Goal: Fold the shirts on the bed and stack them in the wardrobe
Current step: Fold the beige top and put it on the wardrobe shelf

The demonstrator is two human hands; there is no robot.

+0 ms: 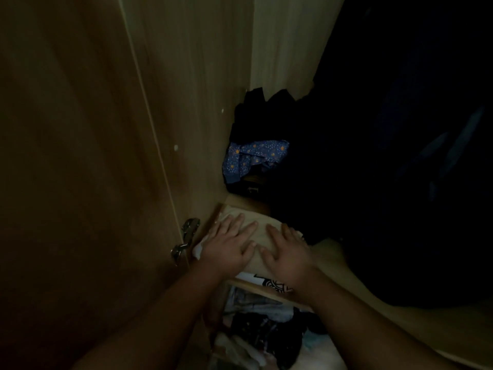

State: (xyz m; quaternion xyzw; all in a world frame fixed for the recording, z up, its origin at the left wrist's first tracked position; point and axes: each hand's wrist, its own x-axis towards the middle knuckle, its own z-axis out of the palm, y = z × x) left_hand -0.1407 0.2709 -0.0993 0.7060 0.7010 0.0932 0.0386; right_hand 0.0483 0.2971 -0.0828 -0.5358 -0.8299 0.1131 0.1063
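Both hands are lying flat, fingers straight, on a folded beige shirt that is sitting on the wardrobe shelf, at about six o'clock in the view. The left hand and the right hand are each pressing rather than grasping, grip released. Judging by this, the shirt is already folded and placed; settling it on the stack appears to be what is happening. A printed garment is showing beneath it. The bed is out of view, so I cannot tell how many shirts remain. The shirt's long axis is running from seven o'clock toward one o'clock, into the shelf.
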